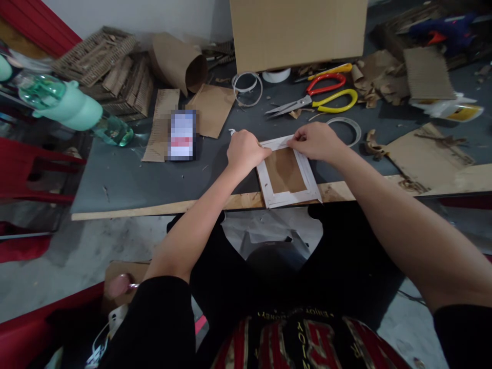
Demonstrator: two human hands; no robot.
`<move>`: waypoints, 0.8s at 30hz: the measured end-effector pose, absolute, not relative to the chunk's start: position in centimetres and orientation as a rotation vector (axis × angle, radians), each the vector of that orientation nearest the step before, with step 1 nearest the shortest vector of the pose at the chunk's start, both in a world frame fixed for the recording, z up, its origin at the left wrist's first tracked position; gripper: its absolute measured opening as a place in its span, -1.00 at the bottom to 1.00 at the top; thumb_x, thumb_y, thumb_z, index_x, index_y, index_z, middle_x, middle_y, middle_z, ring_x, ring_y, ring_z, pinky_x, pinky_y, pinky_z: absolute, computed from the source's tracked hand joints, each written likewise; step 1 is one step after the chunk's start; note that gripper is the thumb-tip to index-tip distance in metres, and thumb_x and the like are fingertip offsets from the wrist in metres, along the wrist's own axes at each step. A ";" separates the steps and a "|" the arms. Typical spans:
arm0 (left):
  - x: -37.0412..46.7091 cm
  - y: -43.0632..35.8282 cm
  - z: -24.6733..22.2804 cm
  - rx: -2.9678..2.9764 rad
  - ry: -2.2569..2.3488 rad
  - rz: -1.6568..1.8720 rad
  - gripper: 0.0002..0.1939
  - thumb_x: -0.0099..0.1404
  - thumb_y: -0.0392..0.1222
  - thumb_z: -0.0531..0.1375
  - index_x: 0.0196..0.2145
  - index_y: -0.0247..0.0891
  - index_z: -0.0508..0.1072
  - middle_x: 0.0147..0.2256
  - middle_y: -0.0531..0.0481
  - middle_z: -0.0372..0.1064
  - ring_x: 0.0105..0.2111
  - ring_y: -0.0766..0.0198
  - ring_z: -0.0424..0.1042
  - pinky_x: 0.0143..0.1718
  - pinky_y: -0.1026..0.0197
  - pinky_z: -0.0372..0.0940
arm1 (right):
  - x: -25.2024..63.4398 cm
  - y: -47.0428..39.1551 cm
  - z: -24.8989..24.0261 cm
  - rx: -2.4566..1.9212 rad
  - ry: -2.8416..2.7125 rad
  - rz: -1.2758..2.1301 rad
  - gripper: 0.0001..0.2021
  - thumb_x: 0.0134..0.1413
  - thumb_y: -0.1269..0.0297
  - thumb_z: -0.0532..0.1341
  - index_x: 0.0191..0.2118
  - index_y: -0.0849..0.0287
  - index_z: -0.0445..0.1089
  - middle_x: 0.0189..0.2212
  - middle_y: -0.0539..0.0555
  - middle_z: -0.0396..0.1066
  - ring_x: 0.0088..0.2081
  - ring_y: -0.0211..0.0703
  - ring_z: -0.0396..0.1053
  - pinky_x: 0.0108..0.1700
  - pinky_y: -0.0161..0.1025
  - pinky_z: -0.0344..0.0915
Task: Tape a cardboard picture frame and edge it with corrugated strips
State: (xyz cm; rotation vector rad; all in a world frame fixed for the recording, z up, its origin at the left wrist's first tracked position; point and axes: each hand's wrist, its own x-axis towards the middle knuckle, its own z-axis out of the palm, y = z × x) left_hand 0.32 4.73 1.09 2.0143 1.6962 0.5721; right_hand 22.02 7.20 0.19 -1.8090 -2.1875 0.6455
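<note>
A small rectangular cardboard panel (pixel 286 174) with a white taped border lies flat near the front edge of the table. Its brown middle shows inside the white strips. My left hand (pixel 245 150) is closed at its upper left corner, the thumb pressed on the border. At the upper right edge, my right hand (pixel 315 140) pinches the white border between thumb and fingers. The fingers' undersides are hidden. Just beyond my right hand lies a flat ring of white strip (pixel 358 128). Scissors (pixel 317 97) with one red and one yellow handle rest farther back.
A phone (pixel 182 136) lies on corrugated cardboard to the left, near a tipped green bottle (pixel 77 110). A large cardboard sheet (pixel 298 33) stands at the back. Right are a glue bottle (pixel 449 108), cardboard scraps (pixel 426 156) and a blue glue gun (pixel 446 31). The table's wooden edge (pixel 180 207) runs in front.
</note>
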 end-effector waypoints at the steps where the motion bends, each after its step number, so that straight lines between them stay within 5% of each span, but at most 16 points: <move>1: 0.4 4.6 1.3 1.996 1.767 0.540 -0.64 0.10 -0.25 0.43 -0.64 -0.17 0.31 -0.45 -0.20 0.43 0.00 -0.36 0.58 0.09 -0.30 0.53 | 22.0 7.1 0.4 -1.803 -2.186 0.668 -0.83 0.20 0.18 0.32 -0.40 0.05 0.53 -0.49 0.14 0.51 -0.18 0.19 0.57 -0.10 0.00 0.41; 12: 0.7 4.5 1.9 1.924 1.855 0.480 -0.54 0.11 -0.23 0.43 -0.70 -0.14 0.23 -0.61 -0.08 0.29 -0.18 -0.22 0.61 0.02 -0.27 0.55 | 21.3 6.6 2.0 -1.934 -2.158 0.747 -0.77 0.27 0.23 0.30 -0.44 0.06 0.46 -0.53 0.12 0.46 -0.25 0.15 0.56 -0.09 0.01 0.37; 24: 0.2 5.2 0.7 1.907 1.898 0.502 -0.69 0.11 -0.17 0.48 -0.59 -0.21 0.43 -0.53 -0.18 0.42 -0.05 -0.34 0.62 0.01 -0.22 0.55 | 22.0 7.1 0.7 -1.836 -2.145 0.719 -0.81 0.20 0.17 0.34 -0.43 0.07 0.54 -0.56 0.11 0.46 -0.29 0.13 0.55 -0.15 0.00 0.42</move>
